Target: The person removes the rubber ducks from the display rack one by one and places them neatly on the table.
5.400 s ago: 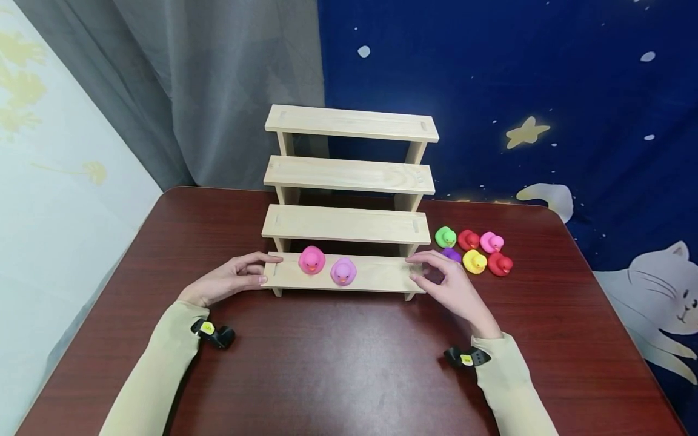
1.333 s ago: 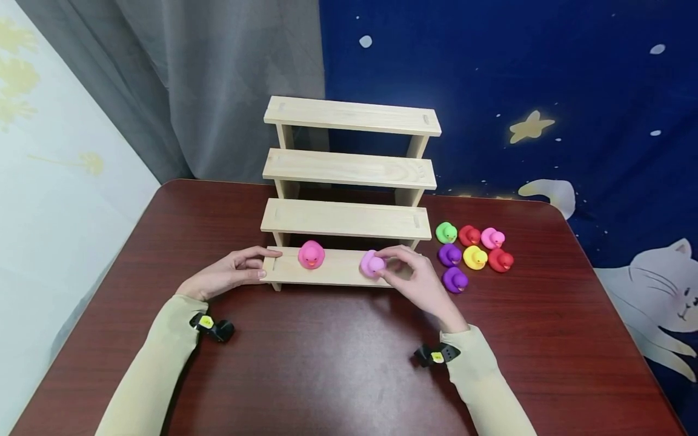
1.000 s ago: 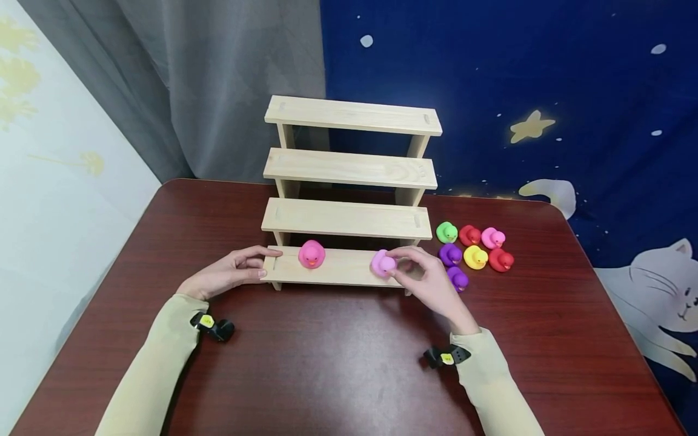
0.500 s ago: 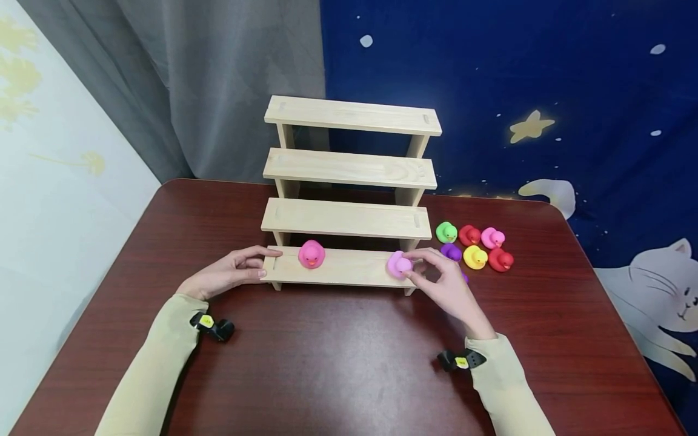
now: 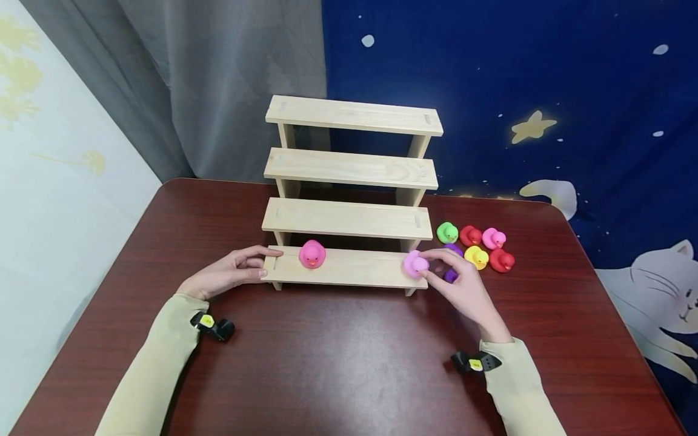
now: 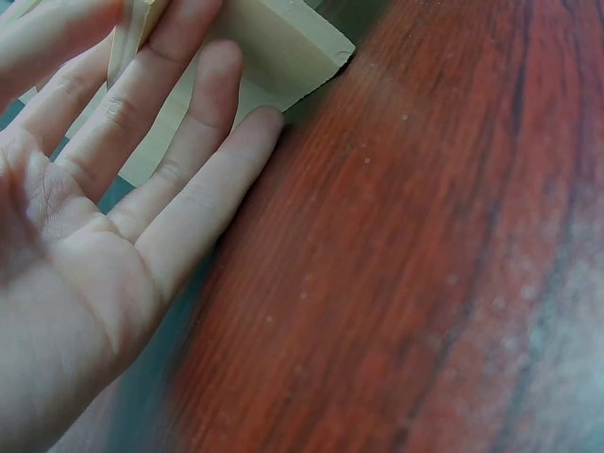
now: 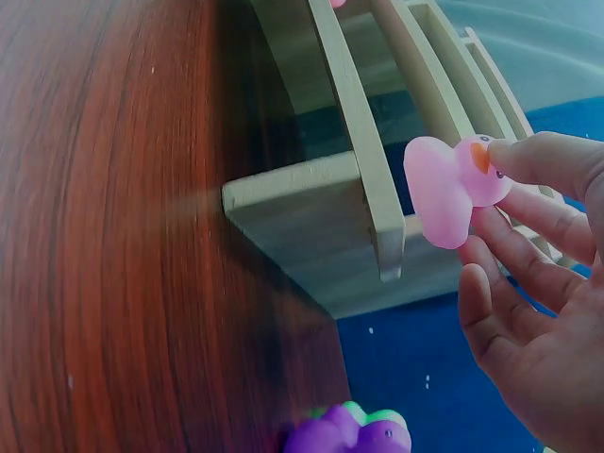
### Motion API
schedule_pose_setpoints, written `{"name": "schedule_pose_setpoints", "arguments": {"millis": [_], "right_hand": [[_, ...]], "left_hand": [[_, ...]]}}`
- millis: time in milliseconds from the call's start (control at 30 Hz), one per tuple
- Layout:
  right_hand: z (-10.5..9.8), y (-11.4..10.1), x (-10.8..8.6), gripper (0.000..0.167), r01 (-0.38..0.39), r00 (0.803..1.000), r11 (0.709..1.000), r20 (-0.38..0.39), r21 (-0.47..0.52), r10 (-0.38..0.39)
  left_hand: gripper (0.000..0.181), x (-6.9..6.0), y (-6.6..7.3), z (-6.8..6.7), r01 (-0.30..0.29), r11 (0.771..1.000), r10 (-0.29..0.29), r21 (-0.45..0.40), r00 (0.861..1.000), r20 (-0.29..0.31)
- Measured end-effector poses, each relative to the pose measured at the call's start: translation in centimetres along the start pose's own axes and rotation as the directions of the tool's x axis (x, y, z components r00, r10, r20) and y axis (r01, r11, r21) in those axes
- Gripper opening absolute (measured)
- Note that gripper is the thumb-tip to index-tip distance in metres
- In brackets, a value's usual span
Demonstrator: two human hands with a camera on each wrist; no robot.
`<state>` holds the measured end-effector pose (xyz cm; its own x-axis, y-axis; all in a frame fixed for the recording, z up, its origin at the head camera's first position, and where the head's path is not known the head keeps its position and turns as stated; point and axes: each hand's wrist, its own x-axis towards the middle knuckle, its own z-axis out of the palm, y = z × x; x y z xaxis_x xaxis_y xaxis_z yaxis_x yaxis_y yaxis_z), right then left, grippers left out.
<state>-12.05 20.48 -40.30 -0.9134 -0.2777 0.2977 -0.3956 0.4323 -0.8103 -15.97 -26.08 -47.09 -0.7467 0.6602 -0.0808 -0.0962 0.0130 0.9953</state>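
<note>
A wooden four-step display stand (image 5: 349,218) stands on the table. My left hand (image 5: 229,274) holds the left end of its lowest step between thumb and fingers; in the left wrist view, the hand (image 6: 113,208) lies against the pale wood (image 6: 283,57). My right hand (image 5: 463,290) pinches a light pink-purple rubber duck (image 5: 415,264) at the right end of that step. The right wrist view shows this duck (image 7: 439,189) between thumb and fingers, beside the step's end. Farther left on the lowest step sits a hot-pink rubber duck (image 5: 312,254).
Right of the stand, more rubber ducks lie on the table: green (image 5: 447,232), yellow (image 5: 477,258), pink (image 5: 494,238), two red, and two purple ones partly behind my right hand. A grey curtain (image 5: 245,79) and a blue starry cloth (image 5: 491,79) hang behind.
Earlier the light pink-purple duck stood untouched near the middle of the lowest step. My right hand has since taken it and moved it right to the step's end. My left hand stays put.
</note>
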Motion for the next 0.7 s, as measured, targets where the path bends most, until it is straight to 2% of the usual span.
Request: {"name": "schedule_pose_setpoints", "arguments": {"millis": [167, 367, 467, 700], "right_hand": [[-0.7, 2.4, -0.5, 0.034, -0.054, 0.998, 0.998, -0.019, -0.023, 0.054], [-1.4, 3.1, -0.8, 0.033, -0.054, 0.998, 0.998, -0.034, -0.028, 0.053], [-1.7, 3.0, -1.0, 0.034, -0.061, 0.997, 0.998, -0.046, -0.022, 0.06], [-2.5, -0.2, -1.4, 0.032, -0.071, 0.995, 0.997, -0.072, -0.034, 0.069]], "left_hand": [[0.047, 0.0, -0.1, 0.0, -0.004, 1.0, 0.004, -0.003, 1.0, 0.001], [0.047, 0.0, 0.0, 0.0, 0.002, 1.0, -0.002, -0.006, 1.0, -0.003], [0.047, 0.0, 0.0, 0.0, 0.004, 1.0, -0.004, -0.009, 1.0, -0.004], [0.047, 0.0, 0.1, 0.1, 0.004, 1.0, -0.004, -0.009, 1.0, -0.004]]}}
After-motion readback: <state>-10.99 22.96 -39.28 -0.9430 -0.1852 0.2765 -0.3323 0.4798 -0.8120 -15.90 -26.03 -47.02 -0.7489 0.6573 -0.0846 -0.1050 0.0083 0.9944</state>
